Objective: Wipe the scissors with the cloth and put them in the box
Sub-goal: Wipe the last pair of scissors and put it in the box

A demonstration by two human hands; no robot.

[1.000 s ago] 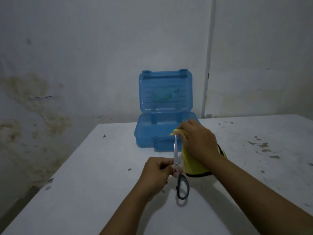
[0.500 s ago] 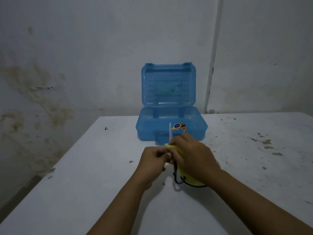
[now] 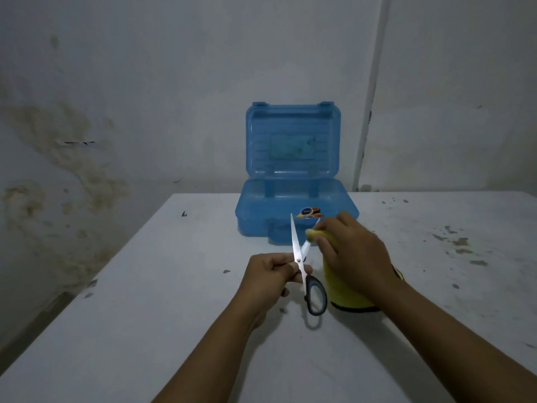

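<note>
In the head view, the left hand (image 3: 271, 274) pinches the steel scissors with dark grey loop handles (image 3: 302, 264) near the pivot, their 2 blades splayed apart above the white table (image 3: 151, 301). The right hand (image 3: 353, 254) presses the yellow cloth (image 3: 345, 296) around one blade, seemingly its tip. The translucent blue plastic box (image 3: 293, 199) stands open behind them.

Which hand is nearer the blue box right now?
The right hand, holding the yellow cloth on one blade of the scissors, reaches almost to the front of the box. The left hand grips the scissors further back.
</note>
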